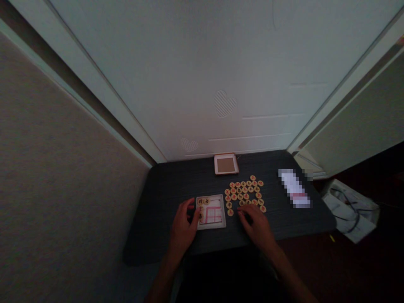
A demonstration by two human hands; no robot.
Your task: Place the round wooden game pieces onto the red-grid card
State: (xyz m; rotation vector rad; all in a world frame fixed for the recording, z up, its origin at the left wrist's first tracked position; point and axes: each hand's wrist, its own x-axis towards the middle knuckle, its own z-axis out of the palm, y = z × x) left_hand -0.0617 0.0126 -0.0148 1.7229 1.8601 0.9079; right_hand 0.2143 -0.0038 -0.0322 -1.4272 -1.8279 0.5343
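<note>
A small white tray [217, 215] with pink grid lines lies on a dark table [164, 198]; a few round wooden game pieces [203, 201] sit in its top left corner. My left hand [184, 225] rests at the tray's left edge, fingers curled against it and touching a piece there. Right of the tray lies a cluster of several round wooden pieces [244, 191] with red marks. My right hand [257, 225] lies palm down at the cluster's near edge, fingers stretched toward the closest pieces.
A square pink-rimmed lid or box [225, 164] lies at the table's far edge against a white wall. A blurred white object [295, 188] lies at the right. A plastic bag [350, 210] sits on the floor beyond the table's right edge.
</note>
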